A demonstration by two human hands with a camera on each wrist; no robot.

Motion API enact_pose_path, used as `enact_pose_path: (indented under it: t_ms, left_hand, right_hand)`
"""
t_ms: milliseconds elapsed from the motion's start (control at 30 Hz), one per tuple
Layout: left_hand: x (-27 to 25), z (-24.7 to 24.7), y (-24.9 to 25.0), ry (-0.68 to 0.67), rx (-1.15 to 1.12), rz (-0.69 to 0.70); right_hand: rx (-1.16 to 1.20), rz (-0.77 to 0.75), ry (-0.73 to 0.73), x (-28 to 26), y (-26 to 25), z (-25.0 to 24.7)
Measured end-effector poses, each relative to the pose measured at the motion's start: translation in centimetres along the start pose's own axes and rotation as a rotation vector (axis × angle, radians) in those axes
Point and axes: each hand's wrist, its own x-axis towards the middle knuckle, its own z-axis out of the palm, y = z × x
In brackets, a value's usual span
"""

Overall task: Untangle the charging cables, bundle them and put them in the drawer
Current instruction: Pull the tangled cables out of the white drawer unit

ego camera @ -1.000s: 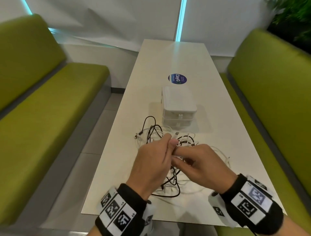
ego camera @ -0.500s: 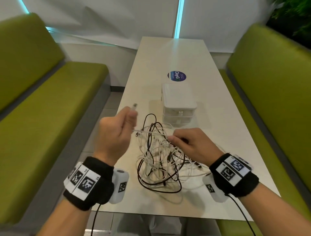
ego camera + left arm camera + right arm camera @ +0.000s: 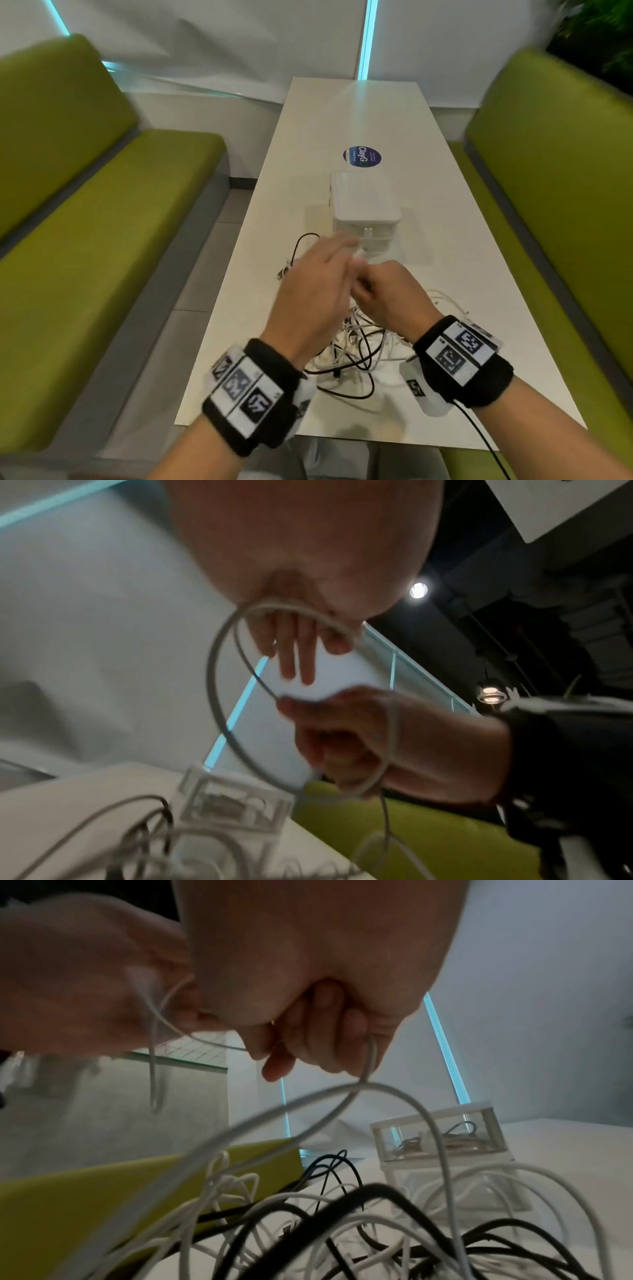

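Head view. Tangle of black and white charging cables (image 3: pixel 356 346), lower centre, on the white worktop (image 3: pixel 455 274), largely unsorted. Left hand (image 3: pixel 308 291) and right hand (image 3: pixel 390 298) meet above it; the picture is blurred there. Small drawer unit (image 3: pixel 364 209) stands just beyond, centre frame, drawers apparently closed. Judged early: untangling under way, bundling and stowing left. Bare worktop lies beyond the unit and to the right; the pile sits near the lower edge.

Left wrist view. White cable (image 3: pixel 219 685) forms a loop running between both hands. Left fingers (image 3: pixel 298 653) hang nearly straight, cable crossing their base; right fingers curl round its lower run.

Right wrist view. Right fingers (image 3: pixel 318 1031) curled, pinching the white cable, which trails down into the heap. Drawer unit at right holds some cable behind its clear front.
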Motion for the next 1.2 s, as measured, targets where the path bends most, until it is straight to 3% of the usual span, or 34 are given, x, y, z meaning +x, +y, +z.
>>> enact_pose_path:
  t_ms: [67, 200, 367, 500, 567, 633, 733, 767, 833, 967, 1033, 1200]
  left_hand:
    - [0.5, 1.9, 0.6, -0.051, 0.115, -0.045]
    - [1.0, 2.8, 0.5, 0.047, 0.226, 0.011]
    - [2.1, 0.7, -0.8, 0.245, 0.046, 0.035]
    - [2.2, -1.3, -0.6, 0.45, -0.131, 0.116]
    - [1.9, -1.5, 0.1, 0.488, -0.164, 0.153]
    - [1.9, -1.3, 0.3, 0.425, -0.156, 0.084]
    - [2.9, -1.3, -1.3, 0.181, -0.004, -0.265]
    - [3.1, -1.5, -2.2, 0.154, 0.035, -0.321]
    - [3.3, -2.0, -2.5, 0.186, 0.012, -0.281]
    - [3.8, -1.8, 0.2, 0.139, -0.072, 0.031]
    - [4.4, -1.1, 1.0, 0.117, -0.05, 0.048]
    - [4.9, -0.6, 0.9, 0.258, 0.025, 0.068]
  right_hand:
    - [0.021, -0.008, 0.035, -0.7, 0.2, -0.5]
    - [0.203, -0.048, 0.04, -1.8, 1.0, -0.9]
    - [0.505, -0.009, 0.037, -2.1, 2.5, -0.5]
    - [0.387, -0.063, -0.029, -0.9, 2.5, 0.0]
    - [0.394, -0.042, -0.076, 0.3, 2.4, 0.3]
    - [0.425, 0.009, -0.089, 1.3, 2.1, 0.5]
    - [0.423, 0.09, 0.033, 1.9, 2.3, 0.0]
    - [0.384, 0.098, 0.059, 1.9, 2.3, -0.5]
    - [0.22, 0.06, 0.071, 2.1, 2.0, -1.4]
    - [-0.095, -0.085, 0.137, 3.0, -0.1, -3.4]
    - [-0.107, -0.163, 0.183, 3.2, -1.4, -5.1]
    - [0.122, -0.207, 0.148, 2.8, -1.3, -6.2]
